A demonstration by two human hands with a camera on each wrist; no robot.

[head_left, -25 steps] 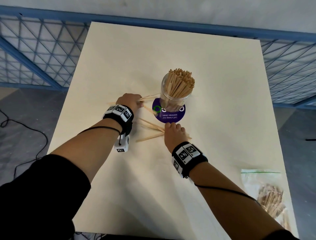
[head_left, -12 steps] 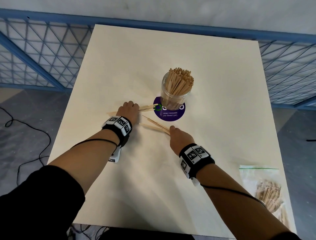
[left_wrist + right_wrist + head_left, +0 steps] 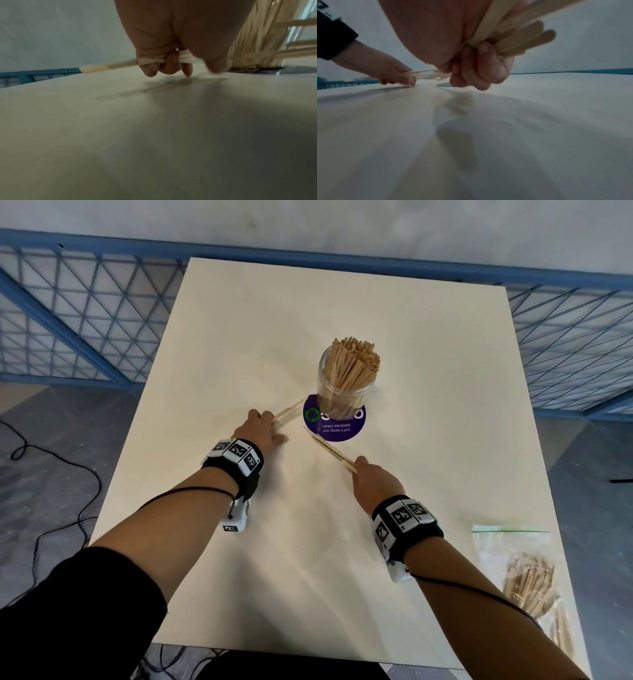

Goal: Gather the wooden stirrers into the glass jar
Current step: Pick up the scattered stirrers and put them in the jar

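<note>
We see a clear glass jar (image 3: 346, 392) standing upright just past the middle of the cream rectangular table (image 3: 428, 371), packed with pale wooden stirrers (image 3: 352, 364) whose tops fan above its rim. The jar sits on a round purple sticker (image 3: 334, 424) with white lettering.

At about eight o'clock from the jar, our left hand (image 3: 262, 431) is low over the table, its fingers (image 3: 169, 65) curled round a small bundle of flat wooden stirrers (image 3: 289, 410) whose far ends point toward the sticker's edge; the fingertips are near the tabletop, but we cannot tell whether they touch it. At about six o'clock from the jar, our right hand (image 3: 375, 484) grips a second bundle of stirrers (image 3: 330, 451), fingers (image 3: 481, 65) wrapped tightly round it, the sticks angled toward eleven o'clock with their tips at the sticker's near rim.

At the table's four o'clock corner lies a clear zip bag holding more wooden sticks (image 3: 527, 583). A blue metal lattice fence (image 3: 85, 313) runs behind the table.
</note>
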